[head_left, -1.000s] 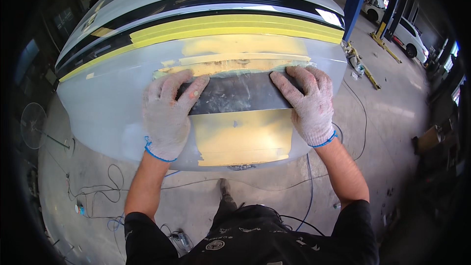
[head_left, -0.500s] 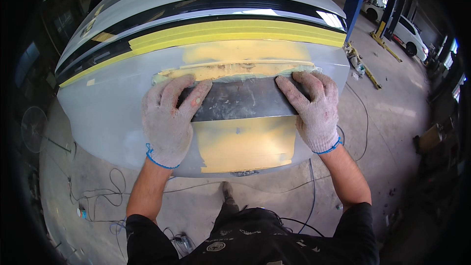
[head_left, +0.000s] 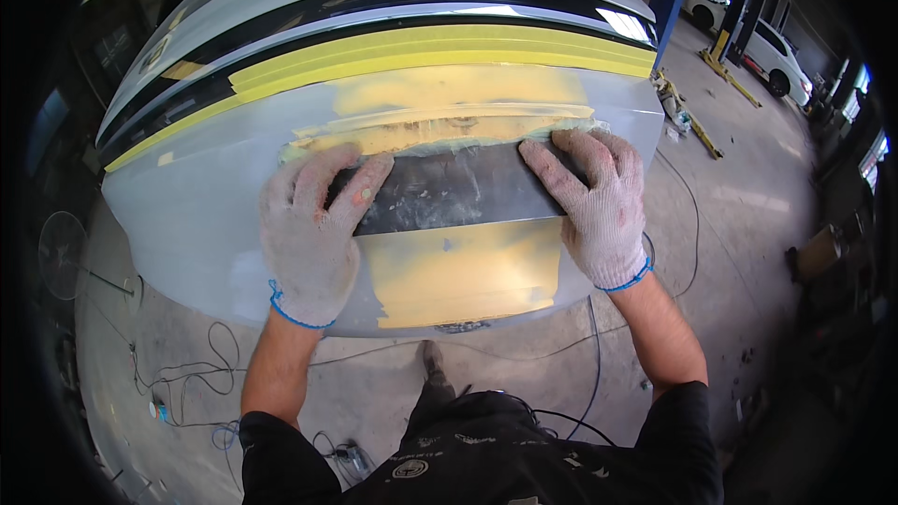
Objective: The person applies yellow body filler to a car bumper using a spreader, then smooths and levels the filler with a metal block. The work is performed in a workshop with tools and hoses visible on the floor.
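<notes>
A wide, dark, flat putty spreader lies across a grey car body panel, marked with pale smears. My left hand, in a whitish knitted glove, grips its left end with the thumb on the face. At the right end my gloved right hand holds it the same way, with fingers along the upper edge. Pale green putty shows in a ragged strip along that edge. Above it runs a ridge of beige filler. Below the spreader is a sanded beige patch. The fingertips partly hide the putty's ends.
Yellow masking tape borders the panel under a dark glossy trim strip. Cables trail over the concrete floor. A blue lift post stands at right, with a white car behind. A round-headed stand is at left.
The view has shifted slightly. My left hand and the spreader's left end sit a little further left; both hands keep the same grip.
</notes>
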`<action>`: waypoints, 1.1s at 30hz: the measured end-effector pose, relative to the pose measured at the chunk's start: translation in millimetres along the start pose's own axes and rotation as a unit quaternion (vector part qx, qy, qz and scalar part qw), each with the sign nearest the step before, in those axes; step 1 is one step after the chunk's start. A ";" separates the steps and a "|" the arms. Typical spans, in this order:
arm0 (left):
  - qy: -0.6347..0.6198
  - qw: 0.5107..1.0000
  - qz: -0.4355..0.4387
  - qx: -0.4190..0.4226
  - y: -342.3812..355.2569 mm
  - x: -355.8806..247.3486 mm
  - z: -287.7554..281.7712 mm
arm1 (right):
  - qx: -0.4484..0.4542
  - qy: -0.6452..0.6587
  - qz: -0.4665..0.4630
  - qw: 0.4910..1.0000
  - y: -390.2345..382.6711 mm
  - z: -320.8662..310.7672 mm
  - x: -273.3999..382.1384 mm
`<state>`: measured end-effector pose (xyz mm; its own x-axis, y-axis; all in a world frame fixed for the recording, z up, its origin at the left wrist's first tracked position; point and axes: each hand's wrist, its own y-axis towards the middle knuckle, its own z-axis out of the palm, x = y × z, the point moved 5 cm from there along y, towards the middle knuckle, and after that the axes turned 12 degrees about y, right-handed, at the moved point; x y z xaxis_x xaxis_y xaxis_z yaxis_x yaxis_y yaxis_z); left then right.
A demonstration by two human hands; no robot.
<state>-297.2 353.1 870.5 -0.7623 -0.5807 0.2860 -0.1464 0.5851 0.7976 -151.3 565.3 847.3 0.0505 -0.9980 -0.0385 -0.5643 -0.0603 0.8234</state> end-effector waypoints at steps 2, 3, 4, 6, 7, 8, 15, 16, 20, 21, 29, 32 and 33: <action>-0.002 1.000 0.016 -0.011 4.8 -1.4 -2.6 | -0.002 -0.002 -0.001 1.000 1.7 -0.6 -2.0; 0.002 1.000 0.019 -0.015 5.5 -0.4 -3.0 | -0.004 -0.002 -0.003 1.000 2.5 0.7 -2.4; 0.006 1.000 0.022 -0.019 6.0 0.8 -3.4 | -0.007 -0.001 -0.004 1.000 3.2 1.7 -2.5; 0.008 0.999 0.024 -0.024 6.3 2.0 -2.9 | -0.009 -0.006 -0.006 1.000 4.4 2.3 -2.6; 0.006 0.999 0.023 -0.026 5.8 2.2 -1.3 | -0.010 -0.009 -0.006 1.000 4.8 2.5 -2.8; 0.005 0.999 0.021 -0.027 5.2 2.3 -0.1 | -0.010 -0.011 -0.007 1.000 5.0 2.9 -3.0; 0.021 1.000 0.005 -0.015 4.0 3.0 3.3 | -0.012 -0.013 -0.005 1.000 5.8 4.2 -5.4; 0.019 0.999 0.015 -0.021 5.1 2.7 2.1 | -0.013 -0.012 -0.004 1.000 5.5 4.6 -5.9; 0.022 0.999 0.024 -0.023 8.1 0.8 -0.6 | -0.011 -0.013 0.000 1.000 6.5 3.1 -6.1; 0.024 0.999 0.015 -0.019 7.5 0.7 0.1 | -0.012 -0.013 -0.001 1.000 5.8 3.1 -6.5; -0.022 1.000 0.014 0.006 9.9 5.6 -5.1 | -0.015 -0.009 0.005 1.000 3.5 3.7 -5.2; -0.011 1.000 0.006 0.025 -2.0 1.5 -4.2 | 0.000 -0.008 0.010 1.000 -6.0 5.0 -1.3; -0.004 0.999 0.004 0.037 -5.2 -0.9 -5.1 | 0.003 -0.007 0.013 1.000 -9.3 6.5 0.0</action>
<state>-292.5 347.7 868.8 -0.7689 -0.5711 0.2875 -0.1866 0.6305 0.7535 -151.3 565.8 836.0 0.0232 -0.9994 -0.0249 -0.5704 -0.0337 0.8207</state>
